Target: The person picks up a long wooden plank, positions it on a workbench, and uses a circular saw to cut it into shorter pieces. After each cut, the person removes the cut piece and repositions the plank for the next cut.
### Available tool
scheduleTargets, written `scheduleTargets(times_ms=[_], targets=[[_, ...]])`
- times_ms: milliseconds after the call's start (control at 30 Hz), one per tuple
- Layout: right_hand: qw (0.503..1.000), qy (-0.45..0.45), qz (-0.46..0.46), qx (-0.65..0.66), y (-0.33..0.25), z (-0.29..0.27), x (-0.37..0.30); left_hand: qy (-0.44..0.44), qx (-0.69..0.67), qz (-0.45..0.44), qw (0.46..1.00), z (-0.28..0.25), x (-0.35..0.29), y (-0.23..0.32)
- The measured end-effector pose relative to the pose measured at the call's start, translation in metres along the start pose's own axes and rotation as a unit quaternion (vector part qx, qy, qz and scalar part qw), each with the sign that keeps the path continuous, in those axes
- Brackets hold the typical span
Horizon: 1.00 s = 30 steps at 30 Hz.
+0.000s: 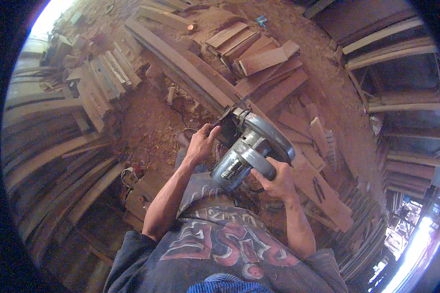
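Grey circular saw gripped in both hands above rust-brown timber

At the far left, long boards (49, 161) lie stacked in rows, their edges bent by the lens. Further in, a group of shorter pale planks (107, 73) lies side by side near reddish-brown ground (142, 119) strewn with chips and dust.

The person's left hand (200, 145) reaches up to the front of the saw, its fingers curled nearly closed at the edge of the dark base plate (225, 128) — the thumb lies along it, while the far fingertips are hidden. Ahead of this hand, a long narrow beam (181, 63) runs from the upper left toward the middle.

The circular saw (247, 156) sits at the centre, in front of the person's dark, printed shirt (225, 229). Its nose overlaps the near end of the beam; whether the two touch cannot be told. Beyond it lie short cut blocks (259, 51) in a loose heap.

The person's right hand (278, 180) is closed around the saw's rear handle — fingers wrapped, thumb on the near side. Right of that hand, a broad reddish board (330, 200) slants downward. At the far right, racks (393, 53) hold more timber, above bright light.
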State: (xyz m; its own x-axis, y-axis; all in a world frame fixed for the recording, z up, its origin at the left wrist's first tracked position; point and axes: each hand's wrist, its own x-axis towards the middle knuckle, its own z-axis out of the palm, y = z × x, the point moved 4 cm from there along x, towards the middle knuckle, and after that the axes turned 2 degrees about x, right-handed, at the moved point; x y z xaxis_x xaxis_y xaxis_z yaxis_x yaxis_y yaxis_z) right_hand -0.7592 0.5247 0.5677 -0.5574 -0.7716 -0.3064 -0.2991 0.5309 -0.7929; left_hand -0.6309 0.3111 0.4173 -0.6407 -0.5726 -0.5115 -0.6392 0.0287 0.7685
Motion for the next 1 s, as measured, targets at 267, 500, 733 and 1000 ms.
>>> scheduleTargets(times_ms=[267, 500, 733, 1000], targets=[[0.998, -0.002, 0.029, -0.054, -0.006, -0.004, -0.004, 0.01, 0.005, 0.013, 1.0, -0.003, -0.003, 0.006], [0.998, -0.004, 0.04, -0.042, -0.002, -0.001, -0.004, -0.003, -0.018, -0.002, 1.0, -0.002, -0.003, 0.008], [0.998, 0.016, 0.032, -0.06, -0.005, -0.002, -0.004, -0.045, -0.029, -0.012, 0.999, 0.003, 0.001, 0.005], [0.99, 0.111, 0.029, -0.083, -0.028, 0.001, -0.013, -0.004, -0.049, 0.025, 0.998, -0.069, 0.059, -0.023]])
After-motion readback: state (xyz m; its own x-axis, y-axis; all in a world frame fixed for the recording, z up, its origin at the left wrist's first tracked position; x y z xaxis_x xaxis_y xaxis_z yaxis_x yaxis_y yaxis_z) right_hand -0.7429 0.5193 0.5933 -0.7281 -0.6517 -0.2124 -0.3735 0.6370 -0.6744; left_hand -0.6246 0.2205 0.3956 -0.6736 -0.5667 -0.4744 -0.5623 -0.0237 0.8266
